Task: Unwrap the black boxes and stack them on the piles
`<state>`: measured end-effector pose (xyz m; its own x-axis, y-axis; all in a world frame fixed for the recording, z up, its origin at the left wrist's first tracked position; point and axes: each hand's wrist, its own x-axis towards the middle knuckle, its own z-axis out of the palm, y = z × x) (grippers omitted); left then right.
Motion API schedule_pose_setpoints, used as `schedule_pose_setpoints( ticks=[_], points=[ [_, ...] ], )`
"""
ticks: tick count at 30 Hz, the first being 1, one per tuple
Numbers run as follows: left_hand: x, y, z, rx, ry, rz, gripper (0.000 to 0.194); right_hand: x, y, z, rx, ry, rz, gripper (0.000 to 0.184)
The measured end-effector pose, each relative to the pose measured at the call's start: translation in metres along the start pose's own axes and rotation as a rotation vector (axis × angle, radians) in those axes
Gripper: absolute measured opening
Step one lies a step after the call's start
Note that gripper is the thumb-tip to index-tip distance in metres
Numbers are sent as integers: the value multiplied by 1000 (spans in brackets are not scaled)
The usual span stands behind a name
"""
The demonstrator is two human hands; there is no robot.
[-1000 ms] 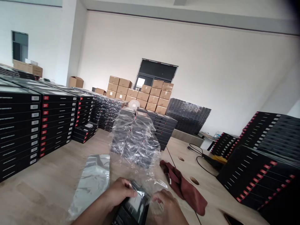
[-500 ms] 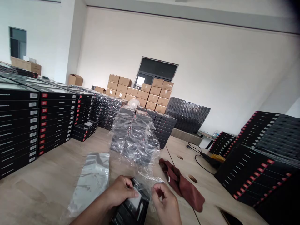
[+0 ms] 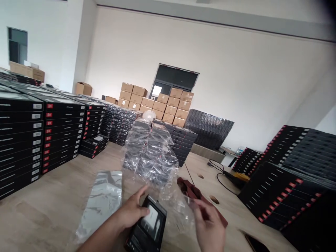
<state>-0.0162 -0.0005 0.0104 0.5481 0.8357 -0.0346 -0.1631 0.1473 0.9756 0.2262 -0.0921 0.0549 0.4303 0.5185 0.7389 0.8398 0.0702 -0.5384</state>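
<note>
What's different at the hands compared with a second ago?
The right hand has moved right, away from the box, drawing the clear film with it; the box's face now looks uncovered. The left hand has straightened its index finger, its thumb staying on the box. The silver sheet, red cloth and wrapped stack stayed put.

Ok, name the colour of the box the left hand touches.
The box is mostly black with a white patch, best seen in the head view.
</note>
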Motion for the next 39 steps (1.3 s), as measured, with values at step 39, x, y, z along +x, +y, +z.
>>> schedule_pose_setpoints(
  ticks=[39],
  points=[
    [-8,3,11,370,65,126,41,-30,-16,32,-47,-425,-176,22]
  ],
)
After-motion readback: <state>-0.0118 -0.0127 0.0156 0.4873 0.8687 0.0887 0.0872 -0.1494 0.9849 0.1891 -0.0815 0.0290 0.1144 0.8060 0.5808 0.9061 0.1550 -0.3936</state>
